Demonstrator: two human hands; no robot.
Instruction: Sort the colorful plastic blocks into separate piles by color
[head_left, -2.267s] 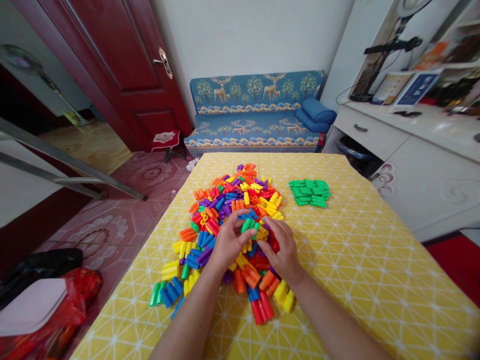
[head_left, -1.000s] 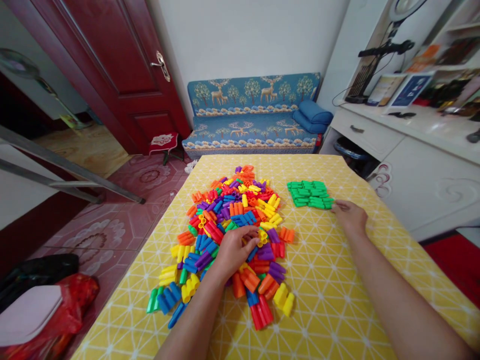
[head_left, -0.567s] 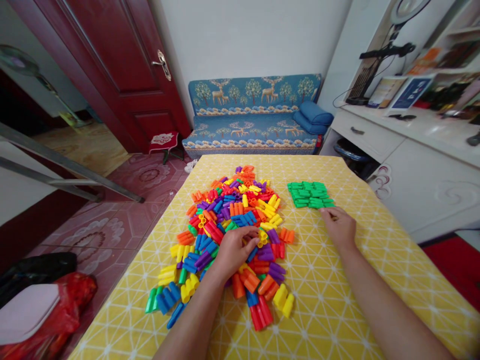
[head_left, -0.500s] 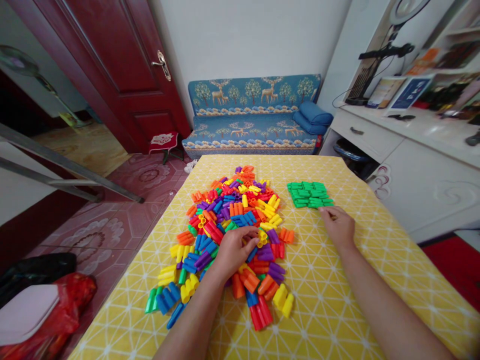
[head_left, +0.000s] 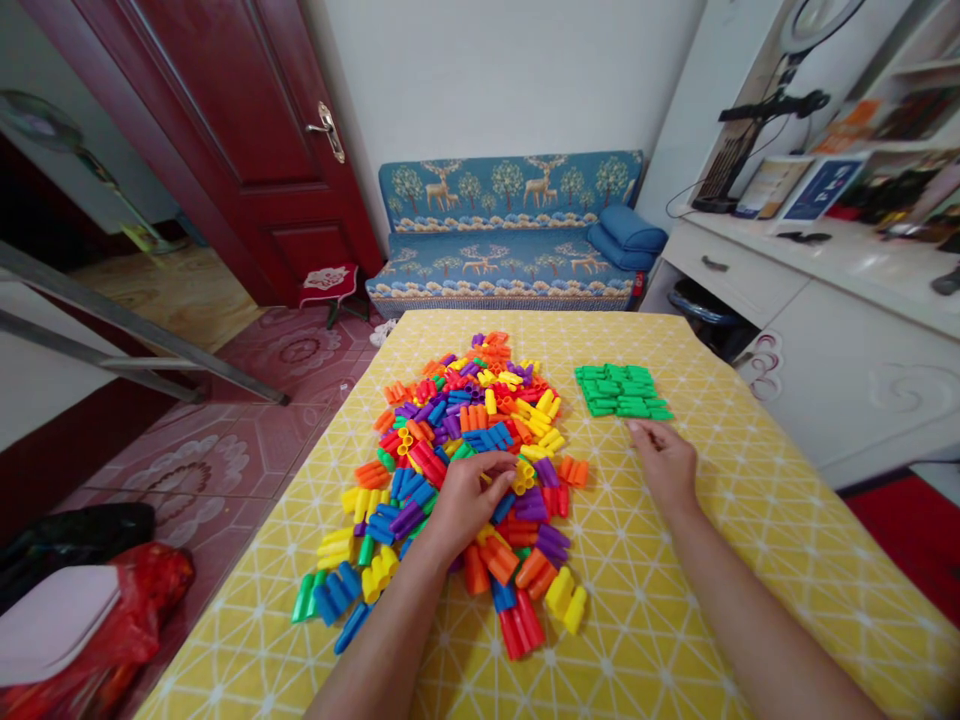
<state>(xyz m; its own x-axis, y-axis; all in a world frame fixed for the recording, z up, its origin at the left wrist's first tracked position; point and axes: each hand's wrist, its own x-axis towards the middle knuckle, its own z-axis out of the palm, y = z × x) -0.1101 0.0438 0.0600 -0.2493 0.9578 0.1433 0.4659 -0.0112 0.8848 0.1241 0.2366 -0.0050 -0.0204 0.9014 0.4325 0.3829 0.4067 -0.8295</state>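
A heap of multicoloured plastic bullet-shaped building pieces (head_left: 487, 440), many joined side by side in short rows, covers the middle and left of the table. My left hand (head_left: 470, 497) rests over the near side of this heap, thumb and fingertips curled together. A yellow piece (head_left: 525, 476) lies right by its fingertips, and whatever is in the pinch is hidden. To the right, green pieces (head_left: 619, 390) lie packed together in flat rows. Just in front of them is my right hand (head_left: 664, 462), fingertips drawn together, slightly apart from the rows, with nothing visible between them.
A yellow patterned cloth (head_left: 645, 620) covers the table. Beyond its far edge stands a blue sofa (head_left: 506, 240). A white cabinet (head_left: 862, 340) borders the right side, and a metal frame (head_left: 150, 335) stands at the left. Red and black bags (head_left: 161, 590) lie at lower left.
My right hand has drawn back slightly to the left and toward me from the green rows. A green piece now shows at their near right corner. My left hand has hardly moved.
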